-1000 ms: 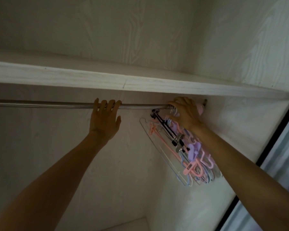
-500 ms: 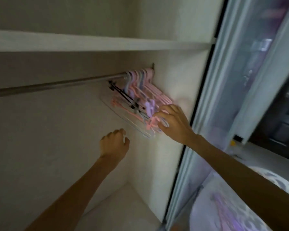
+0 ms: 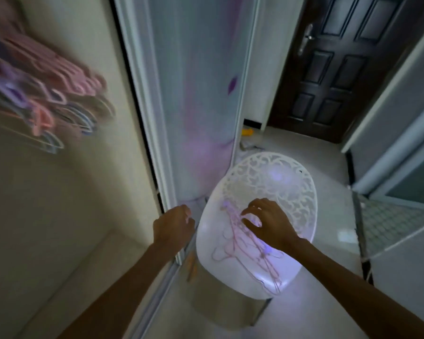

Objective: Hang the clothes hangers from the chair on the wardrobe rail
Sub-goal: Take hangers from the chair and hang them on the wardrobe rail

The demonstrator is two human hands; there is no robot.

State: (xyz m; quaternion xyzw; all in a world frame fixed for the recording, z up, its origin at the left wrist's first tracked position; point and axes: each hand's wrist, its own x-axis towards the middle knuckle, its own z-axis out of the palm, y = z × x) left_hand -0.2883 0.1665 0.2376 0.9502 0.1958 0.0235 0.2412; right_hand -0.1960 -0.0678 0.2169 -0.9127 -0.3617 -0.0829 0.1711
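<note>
One white plastic chair (image 3: 301,199) with a lace-pattern cut-out back stands on the pale tiled floor (image 3: 326,155), and a loose tangle of thin pink wire clothes hangers (image 3: 240,243) lies across its seat; they overlap too much to count. The person's right hand (image 3: 267,222) hovers over the pile at its 12 o'clock end, fingers curled downward and spread, fingertips at or just above the wires; whether they have closed on one, I cannot tell. The left hand (image 3: 174,225) hangs at 9 o'clock of the chair, just beside the seat edge, fingers loosely curled, holding nothing.

Inside the open cream wardrobe (image 3: 59,204), toward 10 o'clock of the chair, a blurred bunch of pink, purple and blue plastic hangers (image 3: 47,94) hangs against the side wall; the blur prevents a count. One frosted sliding wardrobe door (image 3: 201,81) with a purple tint stands between wardrobe and chair. One dark panelled door (image 3: 335,59) with a metal handle is at 1 o'clock. A small yellow object (image 3: 248,131) lies on the floor at 12 o'clock. No writing is readable.
</note>
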